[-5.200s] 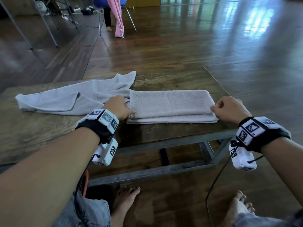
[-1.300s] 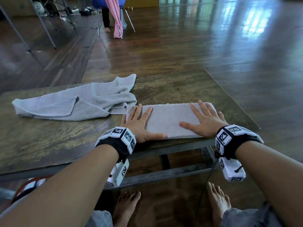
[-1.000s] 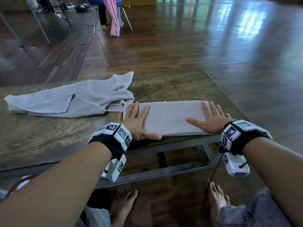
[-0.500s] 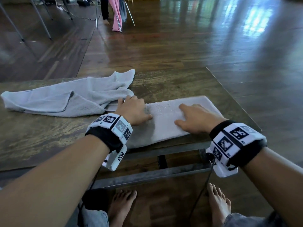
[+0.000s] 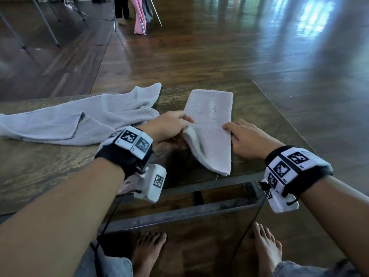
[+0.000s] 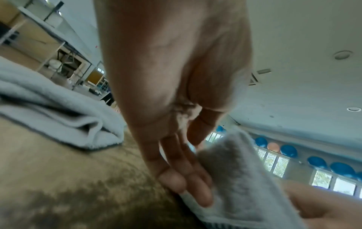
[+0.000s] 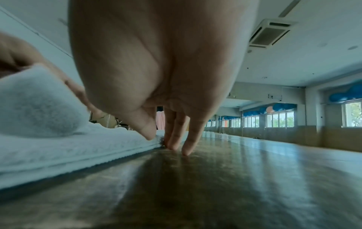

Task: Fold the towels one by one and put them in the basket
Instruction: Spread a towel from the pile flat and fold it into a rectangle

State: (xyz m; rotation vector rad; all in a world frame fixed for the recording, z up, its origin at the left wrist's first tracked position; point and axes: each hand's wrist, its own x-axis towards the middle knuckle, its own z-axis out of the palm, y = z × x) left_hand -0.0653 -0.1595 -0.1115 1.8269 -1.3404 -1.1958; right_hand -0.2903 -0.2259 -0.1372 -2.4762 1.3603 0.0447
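Note:
A folded grey towel (image 5: 211, 124) lies as a narrow strip on the wooden table (image 5: 40, 172), running away from me. My left hand (image 5: 179, 126) pinches its left long edge and holds that side raised off the table. In the left wrist view its fingers (image 6: 186, 186) lie under the folded towel (image 6: 245, 186). My right hand (image 5: 231, 130) pinches the right long edge. The right wrist view shows its thumb on the folded towel (image 7: 58, 147) and its fingertips (image 7: 176, 145) down at the table. A second, unfolded grey towel (image 5: 79, 120) lies crumpled to the left. No basket is in view.
The table's front edge (image 5: 219, 182) and its metal frame (image 5: 179, 212) are close to me, with my bare feet (image 5: 147, 248) on the wooden floor below. The table's right corner is near my right wrist. Chair legs and a pink cloth (image 5: 139, 17) stand far back.
The folded towel has turned from lying crosswise to pointing away from me. Both hands went from pressing flat on it to pinching its long edges, and the left side has come up.

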